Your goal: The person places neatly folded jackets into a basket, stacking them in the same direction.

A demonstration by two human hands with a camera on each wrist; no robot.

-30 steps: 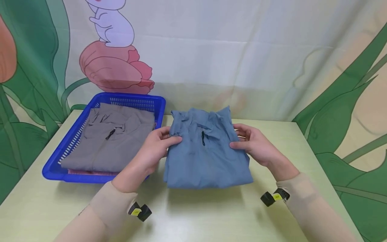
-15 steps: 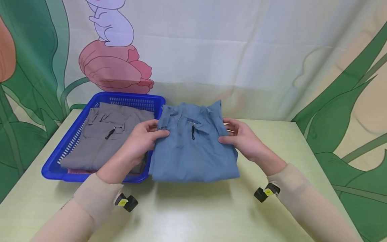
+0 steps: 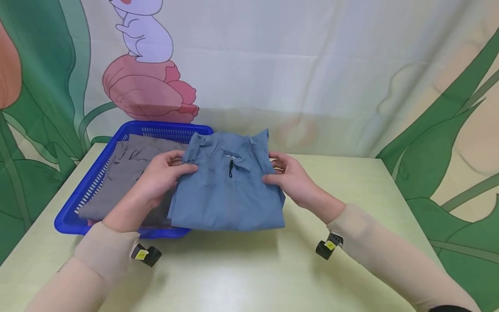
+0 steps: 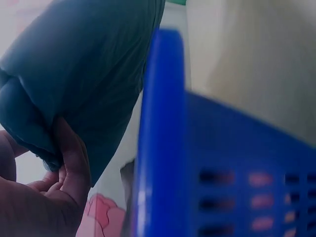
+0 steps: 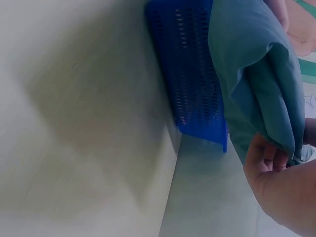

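Observation:
A folded blue jacket (image 3: 230,195) with a black zip pull hangs above the table between both hands. My left hand (image 3: 161,175) pinches its left edge, thumb on top and fingers beneath. On the opposite edge, my right hand (image 3: 290,177) grips the jacket the same way; the right wrist view shows fingers (image 5: 256,158) curled under the layered folds. The jacket's left side overlaps the blue plastic basket (image 3: 83,197) in the head view. Inside that basket lies a folded grey garment (image 3: 124,173), partly hidden behind my left hand and forearm, with a bit of pink cloth under it.
The basket stands at the table's left, its slotted wall (image 4: 237,163) close to my left wrist. A pale table (image 3: 234,277) stretches in front and to the right. Behind it hangs a printed curtain (image 3: 265,69) with a white animal and plants.
Both hands have carried the blue jacket to the left and slightly up, so that it now overlaps the basket's right side. The basket has stayed where it was.

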